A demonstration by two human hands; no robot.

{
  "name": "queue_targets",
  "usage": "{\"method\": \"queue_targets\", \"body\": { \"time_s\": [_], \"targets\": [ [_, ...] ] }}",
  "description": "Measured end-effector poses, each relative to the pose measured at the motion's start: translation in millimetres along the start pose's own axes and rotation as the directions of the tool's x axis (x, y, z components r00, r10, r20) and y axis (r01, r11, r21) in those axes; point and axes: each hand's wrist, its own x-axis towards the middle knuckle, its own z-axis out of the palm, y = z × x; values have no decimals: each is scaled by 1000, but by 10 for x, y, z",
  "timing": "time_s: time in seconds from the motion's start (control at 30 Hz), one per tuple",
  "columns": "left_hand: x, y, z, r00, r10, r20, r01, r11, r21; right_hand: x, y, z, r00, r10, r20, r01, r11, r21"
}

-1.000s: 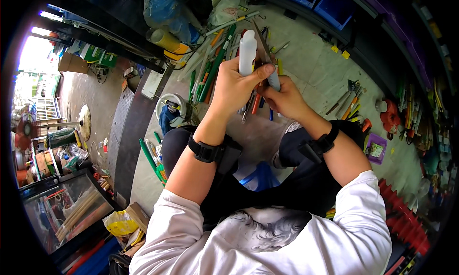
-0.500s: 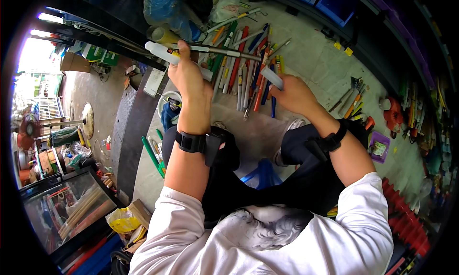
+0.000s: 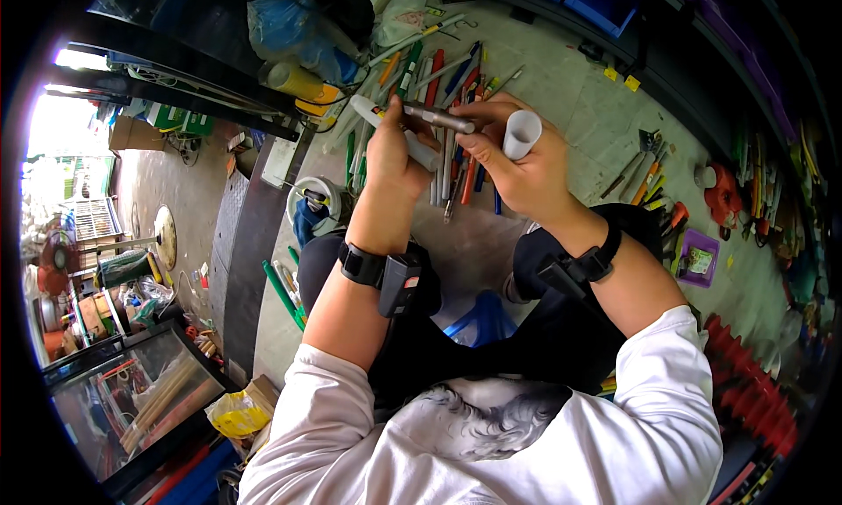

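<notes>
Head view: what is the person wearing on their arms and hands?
Both hands are bare, no gloves. The left hand has a black wrist strap carrying a small black device with a red mark. The right hand has a similar black strap. White sleeves are pushed up past the elbows, leaving the forearms uncovered.

The left hand (image 3: 396, 158) hides the white tube's (image 3: 395, 133) middle, perhaps a marker.

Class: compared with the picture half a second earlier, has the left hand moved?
Yes. The left hand, holding a white marker, moved right across the pens on the floor toward the right hand.
</notes>
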Motion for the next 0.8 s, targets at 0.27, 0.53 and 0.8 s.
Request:
{"method": "queue_targets", "body": {
  "time_s": [0.27,0.53,0.8],
  "targets": [
    [-417,-158,624,982,-178,59,181,983,-44,52,98,-108,964,-245,102,260,948,-182],
    [-356,-263,587,984,-179,16,180,982,-51,71,132,-195,972,-203,121,228,940,-255],
    [-376,221,434,780,-292,553,467,860,-205,298,199,-763,994,98,48,-40,737,-675]
  ]
}}
